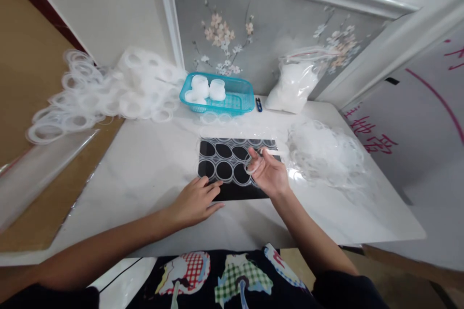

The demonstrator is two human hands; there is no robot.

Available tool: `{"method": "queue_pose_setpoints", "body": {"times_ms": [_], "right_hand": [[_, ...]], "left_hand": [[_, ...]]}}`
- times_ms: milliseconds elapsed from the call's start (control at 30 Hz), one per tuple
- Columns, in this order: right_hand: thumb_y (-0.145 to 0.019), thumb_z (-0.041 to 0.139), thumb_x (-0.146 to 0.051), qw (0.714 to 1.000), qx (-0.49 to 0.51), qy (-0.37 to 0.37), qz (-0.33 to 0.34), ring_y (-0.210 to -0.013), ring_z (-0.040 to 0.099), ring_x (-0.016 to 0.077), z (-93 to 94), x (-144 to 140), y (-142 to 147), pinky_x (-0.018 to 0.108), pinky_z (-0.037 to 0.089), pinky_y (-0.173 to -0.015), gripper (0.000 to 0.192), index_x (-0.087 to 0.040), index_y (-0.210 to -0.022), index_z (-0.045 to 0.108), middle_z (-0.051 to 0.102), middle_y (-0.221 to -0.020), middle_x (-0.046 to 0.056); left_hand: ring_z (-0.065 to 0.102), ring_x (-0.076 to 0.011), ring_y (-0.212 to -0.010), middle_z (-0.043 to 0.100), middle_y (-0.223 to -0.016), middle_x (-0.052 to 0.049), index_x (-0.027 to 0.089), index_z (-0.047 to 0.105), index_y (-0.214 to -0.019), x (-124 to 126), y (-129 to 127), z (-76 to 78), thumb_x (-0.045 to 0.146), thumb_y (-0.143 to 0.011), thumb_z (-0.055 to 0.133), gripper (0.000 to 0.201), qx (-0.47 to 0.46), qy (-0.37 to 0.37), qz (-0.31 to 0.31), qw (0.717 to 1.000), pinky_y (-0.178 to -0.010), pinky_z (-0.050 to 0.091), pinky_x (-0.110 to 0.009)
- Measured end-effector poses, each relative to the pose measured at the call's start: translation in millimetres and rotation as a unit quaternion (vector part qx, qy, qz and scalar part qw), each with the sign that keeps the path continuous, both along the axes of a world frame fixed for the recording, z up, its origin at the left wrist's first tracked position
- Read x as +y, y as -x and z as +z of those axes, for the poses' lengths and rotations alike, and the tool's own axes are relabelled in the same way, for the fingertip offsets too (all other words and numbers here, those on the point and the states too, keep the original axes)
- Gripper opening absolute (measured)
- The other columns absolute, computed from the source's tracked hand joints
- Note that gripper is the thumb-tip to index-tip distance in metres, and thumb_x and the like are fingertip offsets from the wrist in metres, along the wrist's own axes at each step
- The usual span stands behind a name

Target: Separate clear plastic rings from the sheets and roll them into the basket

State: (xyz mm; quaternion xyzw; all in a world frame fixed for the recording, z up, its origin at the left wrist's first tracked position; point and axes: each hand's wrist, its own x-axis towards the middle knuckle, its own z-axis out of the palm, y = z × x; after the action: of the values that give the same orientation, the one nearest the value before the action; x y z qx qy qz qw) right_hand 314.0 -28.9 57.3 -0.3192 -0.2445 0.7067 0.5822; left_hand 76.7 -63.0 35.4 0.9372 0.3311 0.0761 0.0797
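A black rectangular mat (239,191) lies on the white table, with a sheet of joined translucent rings (224,170) over it. My left hand (199,198) rests palm down on the mat's near left corner, fingers stretched out and touching the lower edge of the ring sheet. Palm turned up, my right hand (271,174) is above the mat's right side with its fingers curled. A loose clear ring (250,166) is held at those fingers. A thin white strip (275,152) shows beside the fingertips; whether I grip it too is unclear.
Behind the mat stands a blue plastic basket (239,104) holding stacks of white rings (217,91). Small blue thread snips (258,105) lie beside it, near a bag of white material (293,84). Piles of translucent ring sheets (137,89) and clear ring scraps (326,154) flank the work area.
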Motion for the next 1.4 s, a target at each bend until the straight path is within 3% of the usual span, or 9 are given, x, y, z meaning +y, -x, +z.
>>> {"method": "queue_pose_setpoints", "body": {"times_ms": [100,200,267,367,533,767,967,1133,1400], "right_hand": [[-0.078,0.074,-0.039,0.980,-0.184,-0.060,0.036,-0.046,0.053,0.0088,-15.1,-5,4,0.021,0.040,-0.042,0.019,-0.023,-0.076,0.064,0.070,-0.073,0.000],[-0.083,0.067,-0.044,0.907,-0.394,-0.106,0.109,-0.039,0.046,0.0101,-30.2,-12,11,0.022,0.031,-0.038,0.025,-0.019,-0.081,0.065,0.055,-0.050,-0.004],[-0.083,0.065,-0.044,0.865,-0.471,-0.127,0.116,-0.040,0.047,0.0109,-37.8,-15,15,0.022,0.034,-0.041,0.025,-0.019,-0.083,0.063,0.050,-0.046,-0.005],[-0.085,0.063,-0.042,0.841,-0.512,-0.137,0.107,-0.042,0.050,0.0121,-44.4,-17,19,0.023,0.038,-0.044,0.023,-0.019,-0.088,0.063,0.054,-0.050,-0.004],[-0.086,0.061,-0.042,0.837,-0.518,-0.146,0.098,-0.046,0.055,0.0131,-49.1,-18,21,0.025,0.042,-0.046,0.025,-0.019,-0.091,0.068,0.063,-0.061,0.000],[-0.086,0.062,-0.036,0.823,-0.534,-0.173,0.084,-0.051,0.056,0.0139,-52.5,-18,22,0.025,0.042,-0.047,0.019,-0.021,-0.089,0.072,0.068,-0.070,0.003],[-0.087,0.061,-0.034,0.812,-0.544,-0.195,0.080,-0.067,0.064,0.0184,-52.5,-18,22,0.030,0.049,-0.065,0.017,-0.022,-0.087,0.073,0.073,-0.082,0.005],[-0.087,0.061,-0.036,0.824,-0.534,-0.181,0.059,-0.070,0.066,0.0201,-52.9,-20,22,0.031,0.050,-0.067,0.019,-0.021,-0.089,0.073,0.072,-0.077,0.004],[-0.086,0.062,-0.034,0.823,-0.527,-0.203,0.060,-0.080,0.068,0.0230,-55.0,-20,22,0.036,0.052,-0.078,0.015,-0.022,-0.087,0.073,0.075,-0.087,0.006]], "left_hand": [[0.056,-0.0249,-0.097,0.066,-0.121,-0.008,0.015,0.064,-0.100,0,1,-0.7,0.044,-0.093,0.058,0.030,0.008,-0.009,0.001,1.000,-0.079,0.044,-0.037],[0.056,-0.0250,-0.096,0.067,-0.116,-0.009,0.015,0.064,-0.101,0,3,-2.1,0.044,-0.093,0.058,0.031,0.018,-0.022,0.006,1.000,-0.079,0.043,-0.037],[0.056,-0.0252,-0.096,0.067,-0.118,-0.008,0.015,0.064,-0.099,0,4,-3.6,0.046,-0.093,0.057,0.032,0.023,-0.031,0.004,0.999,-0.080,0.043,-0.037],[0.056,-0.0258,-0.097,0.067,-0.119,-0.008,0.015,0.064,-0.099,-2,4,-5.8,0.046,-0.094,0.055,0.033,0.027,-0.039,0.003,0.999,-0.081,0.043,-0.038],[0.055,-0.0267,-0.099,0.065,-0.122,-0.010,0.015,0.064,-0.102,-3,5,-6.4,0.047,-0.097,0.048,0.036,0.028,-0.027,0.004,0.999,-0.080,0.043,-0.039],[0.056,-0.0275,-0.095,0.065,-0.123,-0.010,0.013,0.064,-0.100,-3,6,-6.2,0.046,-0.094,0.056,0.034,0.046,-0.052,-0.007,0.998,-0.079,0.042,-0.039],[0.055,-0.0280,-0.098,0.064,-0.125,-0.012,0.013,0.064,-0.102,-1,1,-0.7,0.049,-0.096,0.048,0.039,0.051,-0.065,-0.007,0.997,-0.079,0.041,-0.039],[0.055,-0.0267,-0.096,0.064,-0.123,-0.012,0.013,0.064,-0.105,-2,-4,-0.5,0.050,-0.096,0.049,0.041,0.046,-0.048,-0.020,0.998,-0.079,0.041,-0.039],[0.056,-0.0278,-0.096,0.064,-0.122,-0.012,0.013,0.064,-0.105,-3,-4,-6.5,0.049,-0.095,0.052,0.040,0.027,-0.032,-0.021,0.999,-0.078,0.042,-0.040]]}}
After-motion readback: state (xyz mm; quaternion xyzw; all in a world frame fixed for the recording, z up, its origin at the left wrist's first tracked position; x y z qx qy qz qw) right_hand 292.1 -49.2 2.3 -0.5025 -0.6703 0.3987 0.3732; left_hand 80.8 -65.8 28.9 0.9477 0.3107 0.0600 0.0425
